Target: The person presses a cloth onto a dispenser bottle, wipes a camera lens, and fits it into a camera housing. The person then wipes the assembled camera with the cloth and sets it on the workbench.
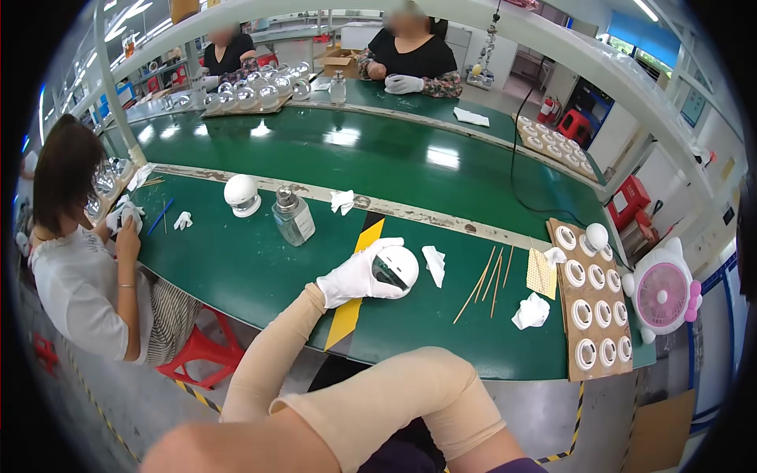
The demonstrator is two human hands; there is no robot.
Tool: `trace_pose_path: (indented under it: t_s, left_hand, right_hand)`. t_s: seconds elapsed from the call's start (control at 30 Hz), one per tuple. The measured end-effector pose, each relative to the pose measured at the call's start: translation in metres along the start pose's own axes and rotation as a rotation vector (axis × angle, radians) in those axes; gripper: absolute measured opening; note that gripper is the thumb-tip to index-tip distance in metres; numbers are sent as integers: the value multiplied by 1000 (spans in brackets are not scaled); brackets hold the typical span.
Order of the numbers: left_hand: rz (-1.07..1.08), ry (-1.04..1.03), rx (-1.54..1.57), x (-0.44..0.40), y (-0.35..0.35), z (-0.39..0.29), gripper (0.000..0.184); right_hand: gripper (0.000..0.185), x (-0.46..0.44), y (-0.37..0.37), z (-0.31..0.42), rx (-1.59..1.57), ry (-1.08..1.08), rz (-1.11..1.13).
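My left hand [355,274], in a white glove, is closed around a white round housing [407,265] with a dark curved window, over the green table beside the yellow and black tape [344,322]. My right forearm crosses the bottom of the view in a beige sleeve. Its bare right hand [217,451] is blurred at the lower edge, with the fingers out of sight. A crumpled white cloth [433,266] lies just right of the held housing. Behind my left hand stand a clear bottle [294,217] and another white round housing [242,195].
Thin wooden sticks [485,284] and a crumpled cloth [531,312] lie at the right. Beyond are a board of white rings [590,319] and a pink fan [662,294]. One co-worker sits at the left; two more are across the table. A frame bar spans above.
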State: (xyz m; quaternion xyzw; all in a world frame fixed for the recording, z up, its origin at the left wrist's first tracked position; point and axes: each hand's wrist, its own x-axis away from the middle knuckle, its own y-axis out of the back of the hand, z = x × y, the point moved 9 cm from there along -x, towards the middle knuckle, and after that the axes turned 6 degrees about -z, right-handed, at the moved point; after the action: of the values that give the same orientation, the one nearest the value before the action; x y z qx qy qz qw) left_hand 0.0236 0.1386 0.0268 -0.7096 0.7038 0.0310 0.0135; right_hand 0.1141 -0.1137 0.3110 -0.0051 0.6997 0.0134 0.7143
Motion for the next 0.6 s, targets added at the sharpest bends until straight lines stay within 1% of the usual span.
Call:
trace_pose_path:
  t_s: [0.03,0.1,0.13,0.17,0.23,0.3,0.33,0.4,0.47,0.5,0.53,0.6]
  left_hand:
    - [-11,6,-15,2,2,1,89]
    - [-6,3,16,4,2,0,89]
    - [3,-7,58,3,0,-2,89]
    - [-5,4,18,4,1,-3,90]
    - [-8,5,18,4,2,-2,90]
    - [-8,11,2,4,1,-3,90]
    - [-8,5,-19,4,2,-3,90]
    - [-4,8,-72,4,4,-5,90]
    - [30,61,66,1,-1,4,96]
    - [26,75,59,1,-1,5,96]
    - [26,72,24,0,0,7,96]
    - [-25,20,-18,4,2,-2,90]
  right_hand:
    - [20,5,-2,1,-16,25,-4]
    - [20,34,-29,-5,56,-10,359]
    - [21,50,-26,-14,129,-131,460]
    - [23,57,-16,-18,201,-252,557]
    - [24,41,27,-25,-7,-501,300]
    - [21,20,61,-24,-519,-698,22]
    - [17,7,77,-8,-624,-859,-130]
    - [17,5,78,-4,-632,-806,-152]
    - [17,1,86,5,-611,-715,-186]
    - [17,-1,89,10,-599,-668,-204]
    - [17,-3,84,-3,-588,-622,-222]
    - [18,-8,80,-17,-567,-529,-254]
